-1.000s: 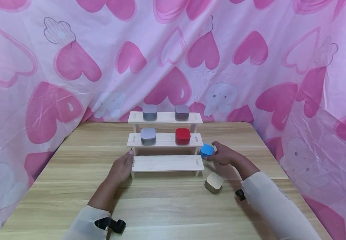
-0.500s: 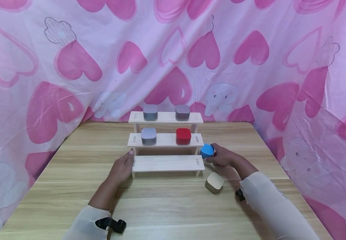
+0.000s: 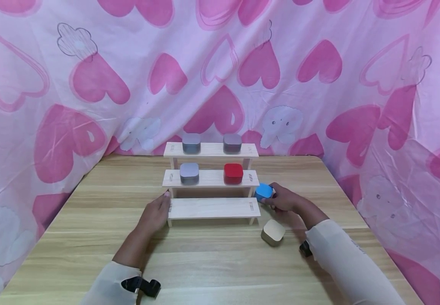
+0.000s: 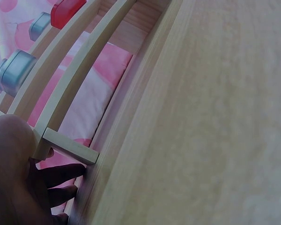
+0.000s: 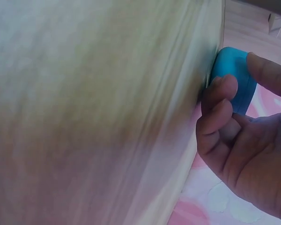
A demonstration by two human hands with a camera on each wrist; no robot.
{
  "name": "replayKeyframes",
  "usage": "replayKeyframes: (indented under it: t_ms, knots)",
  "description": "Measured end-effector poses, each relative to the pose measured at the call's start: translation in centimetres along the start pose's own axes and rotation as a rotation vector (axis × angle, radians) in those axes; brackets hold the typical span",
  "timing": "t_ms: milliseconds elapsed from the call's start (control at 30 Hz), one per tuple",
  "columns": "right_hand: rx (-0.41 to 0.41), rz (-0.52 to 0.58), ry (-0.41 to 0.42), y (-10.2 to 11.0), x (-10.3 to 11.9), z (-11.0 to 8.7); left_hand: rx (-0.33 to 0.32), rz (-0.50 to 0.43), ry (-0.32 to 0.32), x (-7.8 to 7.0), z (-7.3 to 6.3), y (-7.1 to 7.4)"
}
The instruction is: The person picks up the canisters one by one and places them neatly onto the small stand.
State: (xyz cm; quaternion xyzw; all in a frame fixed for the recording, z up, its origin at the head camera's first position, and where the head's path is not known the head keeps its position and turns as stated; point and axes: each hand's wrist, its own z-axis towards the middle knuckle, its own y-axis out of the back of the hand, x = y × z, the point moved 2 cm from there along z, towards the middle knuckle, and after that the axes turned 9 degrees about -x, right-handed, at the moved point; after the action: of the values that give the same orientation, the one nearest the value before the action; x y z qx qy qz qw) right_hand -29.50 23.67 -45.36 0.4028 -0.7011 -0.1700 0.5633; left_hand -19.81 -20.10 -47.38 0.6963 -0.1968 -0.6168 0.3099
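A three-step wooden shelf [image 3: 212, 207] stands on the table. My left hand [image 3: 154, 214] holds the left end of its lowest step; in the left wrist view, fingers [image 4: 63, 174] reach beside the step's leg. Right of the shelf, my right hand [image 3: 286, 197] grips a blue rounded-square tin [image 3: 263, 191], low at the table surface; the right wrist view has curled fingers on one side of the tin [image 5: 241, 77]. A beige tin [image 3: 273, 232] lies tilted nearer me. On the middle step sit a pale lilac-grey tin [image 3: 189, 173] and a red tin [image 3: 233, 173].
Two grey tins, a left one [image 3: 191, 143] and a right one [image 3: 232, 143], stand on the top step. Pink heart-patterned cloth [image 3: 212, 55] hangs behind and beside the wood-grain table [image 3: 212, 262]. Each sleeve bears a black wrist device, the left one [image 3: 140, 286] plainly visible.
My right hand's fingers have closed in around the blue tin, where one finger was stretched out over its far side. My left hand stays at the shelf's end.
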Motion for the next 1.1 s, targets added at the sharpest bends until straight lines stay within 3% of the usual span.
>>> replayKeyframes:
  t_ms: [367, 767, 1100]
  knots:
    - [-0.01, 0.071, 0.001, 0.2, -0.8, 0.3, -0.039, -0.02, -0.029, 0.4, 0.2, 0.0]
    - [0.013, 0.123, 0.01, 0.4, -1.1, 0.6, -0.007, -0.006, -0.007, 0.0, -0.1, 0.0]
    - [0.047, 0.168, -0.004, 0.6, -1.6, 1.0, -0.04, -0.008, -0.025, 0.3, -0.1, -0.1]
